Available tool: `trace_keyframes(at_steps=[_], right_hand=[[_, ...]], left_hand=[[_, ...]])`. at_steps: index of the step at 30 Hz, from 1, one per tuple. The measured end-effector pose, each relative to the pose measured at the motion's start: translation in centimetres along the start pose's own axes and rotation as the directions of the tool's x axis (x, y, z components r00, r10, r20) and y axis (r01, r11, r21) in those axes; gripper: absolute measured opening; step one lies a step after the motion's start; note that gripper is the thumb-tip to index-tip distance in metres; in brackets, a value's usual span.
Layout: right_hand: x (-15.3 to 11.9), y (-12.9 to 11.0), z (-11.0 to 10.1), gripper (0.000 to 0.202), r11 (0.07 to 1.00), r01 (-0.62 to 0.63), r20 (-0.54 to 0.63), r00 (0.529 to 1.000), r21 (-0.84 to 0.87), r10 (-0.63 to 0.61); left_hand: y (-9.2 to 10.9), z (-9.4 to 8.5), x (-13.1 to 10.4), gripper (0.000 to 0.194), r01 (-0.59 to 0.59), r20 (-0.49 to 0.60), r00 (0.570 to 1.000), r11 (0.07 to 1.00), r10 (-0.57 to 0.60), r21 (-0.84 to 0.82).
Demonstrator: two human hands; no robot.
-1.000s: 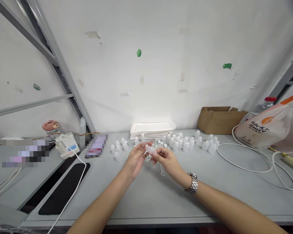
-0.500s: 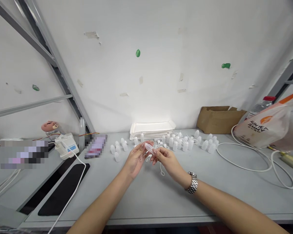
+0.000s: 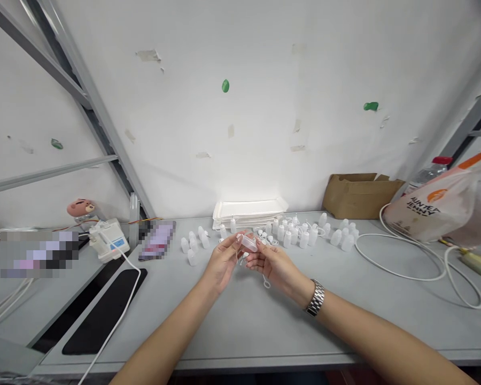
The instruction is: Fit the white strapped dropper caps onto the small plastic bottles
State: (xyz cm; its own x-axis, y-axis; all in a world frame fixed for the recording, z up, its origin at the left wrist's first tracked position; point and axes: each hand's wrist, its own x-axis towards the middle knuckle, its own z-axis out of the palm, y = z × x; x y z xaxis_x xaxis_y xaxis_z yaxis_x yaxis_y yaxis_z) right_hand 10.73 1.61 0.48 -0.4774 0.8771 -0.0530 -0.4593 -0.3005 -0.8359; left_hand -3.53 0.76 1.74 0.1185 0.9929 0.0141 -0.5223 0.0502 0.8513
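Observation:
A small translucent plastic bottle (image 3: 248, 243) lies tilted between my two hands, above the middle of the grey table. Its left end is pinched by my left hand (image 3: 223, 261), closed on it with thumb and fingers. My right hand (image 3: 276, 263), with a metal watch on the wrist, is closed on the right end. Beneath and behind the hands are small white caps with loop straps (image 3: 266, 284), partly hidden. Several similar bottles (image 3: 287, 238) stand just behind my right hand, and another group (image 3: 192, 245) stands left of my left hand.
White trays (image 3: 250, 209) are stacked against the wall. At the back right stand a cardboard box (image 3: 358, 198) and a plastic bag (image 3: 433, 208), with a looped white cable (image 3: 401, 278) before them. On the left lie a phone (image 3: 158, 240), a black mat (image 3: 104, 315) and a white device (image 3: 110, 240).
The bottle has turned to lie a little flatter between the hands. My right hand's fingers have shifted slightly on it; both hands stay in nearly the same place.

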Motion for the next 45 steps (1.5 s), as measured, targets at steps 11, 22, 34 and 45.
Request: trace_keyframes(at_steps=[11, 22, 34, 45], right_hand=[[0.3, 0.1, -0.1, 0.038, 0.998, -0.009, -0.012, 1.000, -0.059, 0.008], [1.8, -2.6, -4.4, 0.017, -0.578, 0.409, 0.600, 0.779, -0.707, -0.183], [1.9, -1.0, -3.6, 0.022, -0.741, 0.421, 0.601, 0.799, -0.523, 0.030], [2.0, -0.3, -3.4, 0.016, -0.648, 0.420, 0.578, 0.815, -0.636, -0.038]], left_hand=[[-0.3, -0.1, 0.2, 0.034, -0.041, -0.033, 0.999, 0.997, 0.043, 0.058], [0.9, -1.8, 1.1, 0.020, -0.202, -0.309, 0.939, 0.971, 0.154, -0.128], [0.8, -1.7, 0.9, 0.027, -0.213, -0.345, 0.917, 0.977, 0.199, -0.002], [0.2, -1.5, 0.8, 0.038, -0.190, -0.300, 0.928, 0.973, 0.220, 0.128]])
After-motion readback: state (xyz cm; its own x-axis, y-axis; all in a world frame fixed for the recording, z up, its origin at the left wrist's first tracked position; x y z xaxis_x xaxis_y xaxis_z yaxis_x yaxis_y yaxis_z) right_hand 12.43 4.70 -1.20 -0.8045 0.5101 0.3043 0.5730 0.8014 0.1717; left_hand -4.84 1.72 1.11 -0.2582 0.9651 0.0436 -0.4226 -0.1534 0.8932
